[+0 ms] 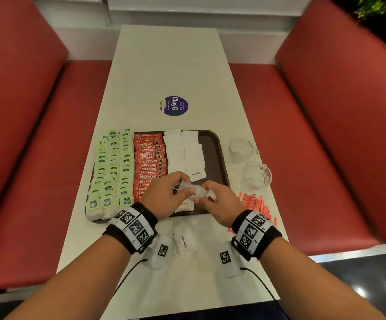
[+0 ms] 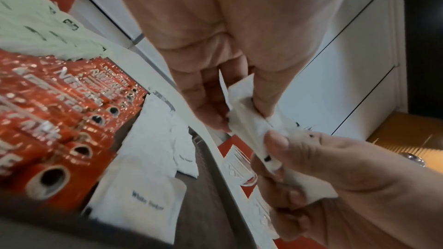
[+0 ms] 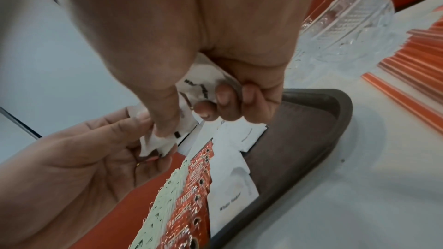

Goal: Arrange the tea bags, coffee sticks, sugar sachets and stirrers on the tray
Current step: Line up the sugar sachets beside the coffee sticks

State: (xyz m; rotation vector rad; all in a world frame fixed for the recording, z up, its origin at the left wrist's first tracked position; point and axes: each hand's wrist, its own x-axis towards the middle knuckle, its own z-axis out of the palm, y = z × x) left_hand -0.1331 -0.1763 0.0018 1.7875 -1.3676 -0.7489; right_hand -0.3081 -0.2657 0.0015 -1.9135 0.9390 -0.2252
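A dark brown tray [image 1: 217, 155] holds three rows: green tea bags [image 1: 113, 167] at left, red coffee sticks [image 1: 149, 162] in the middle, white sugar sachets [image 1: 185, 153] at right. Both hands meet over the tray's near edge and pinch a small bunch of white sugar sachets [image 1: 190, 190] between them. My left hand [image 1: 166, 195] holds their left end [image 2: 242, 113]; my right hand [image 1: 215, 202] grips their right end [image 3: 203, 86]. More sachets [image 1: 184, 243] lie on the table below my wrists. Orange stirrers [image 1: 256, 204] lie right of the tray.
Two clear glass cups [image 1: 241, 147] [image 1: 256, 175] stand right of the tray, behind the stirrers. A round purple sticker [image 1: 174, 106] is on the white table [image 1: 168, 65] beyond the tray. Red bench seats [image 1: 25, 135] flank the table on both sides.
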